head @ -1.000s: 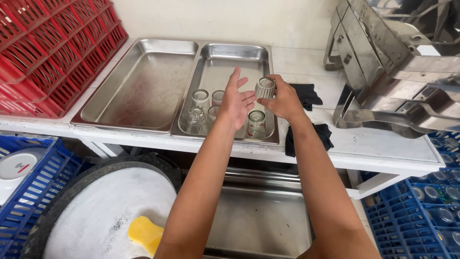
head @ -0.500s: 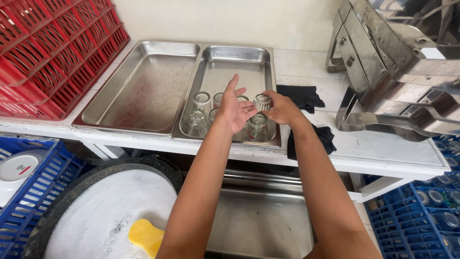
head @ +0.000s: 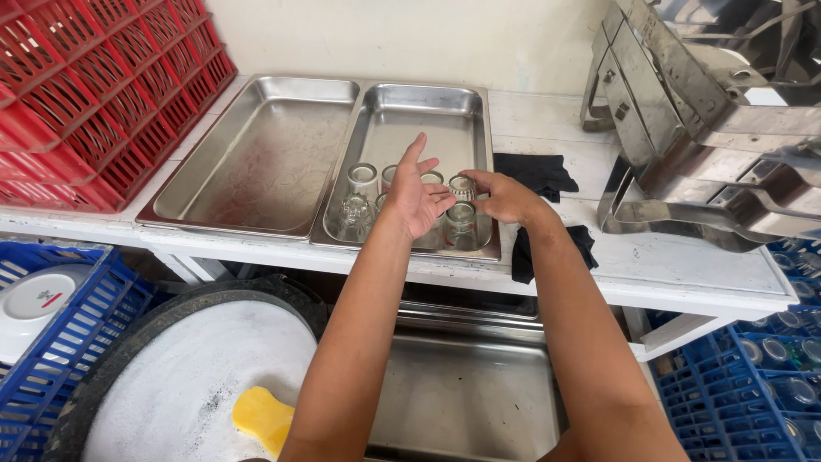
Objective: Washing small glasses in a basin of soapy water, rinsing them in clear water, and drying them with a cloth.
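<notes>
the right hand [head: 505, 197] sits just right of the frame's centre, its fingertips pinched on a small clear glass [head: 463, 188] that stands upside down in the right steel tray [head: 402, 107]; the left hand [head: 416, 195] is beside it at the centre, palm open and fingers spread, not gripping anything, its fingertips close to the same glass and above the other glasses; whether it touches any of them cannot be told.

the held glass is in the lower right part of that tray, with another glass [head: 461, 221] just below it nearer the tray's front edge; more small glasses [head: 363, 178] stand in a loose cluster to the left of the hands, all in the near half of the tray; the far half of the tray is bare metal.

just beside it, left of centre, lies a second steel tray [head: 256, 154] of the same kind, both resting on a white table [head: 684, 257]; a black cloth [head: 537, 171] lies on the table just right of the tray, and another dark cloth piece hangs over the table's front edge.

stacked red crates [head: 94, 94] fill the upper left of the frame; stacked steel containers [head: 718, 128] fill the upper right; blue crates [head: 60, 342] sit at the lower left and lower right; a round white disc in a dark rim [head: 180, 385] lies at the lower left with a yellow sponge [head: 261, 417] on it.
</notes>
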